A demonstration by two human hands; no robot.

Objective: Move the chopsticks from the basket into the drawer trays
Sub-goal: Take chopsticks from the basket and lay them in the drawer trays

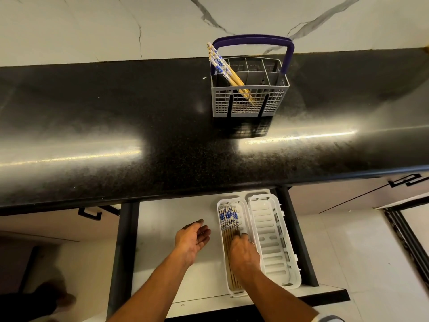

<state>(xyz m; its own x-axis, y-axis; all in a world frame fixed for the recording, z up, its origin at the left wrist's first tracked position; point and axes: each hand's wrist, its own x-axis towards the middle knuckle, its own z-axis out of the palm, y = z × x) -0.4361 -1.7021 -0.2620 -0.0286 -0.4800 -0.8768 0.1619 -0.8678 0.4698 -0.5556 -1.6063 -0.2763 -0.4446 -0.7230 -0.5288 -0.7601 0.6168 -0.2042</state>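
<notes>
Right hand (pixel 243 252) presses chopsticks (pixel 228 225) lying lengthwise in the left tray (pixel 241 292); left hand (pixel 192 238) hovers open. More chopsticks (pixel 222 66) lean in the basket (pixel 250 101) — well beyond both hands.

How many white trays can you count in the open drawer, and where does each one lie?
2. The left tray holds chopsticks, with the right hand resting on them. The right tray sits directly beside it, with no chopsticks in it. None seem hidden.

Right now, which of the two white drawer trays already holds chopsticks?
The left tray, under the right hand; the right tray beside it holds none.
</notes>
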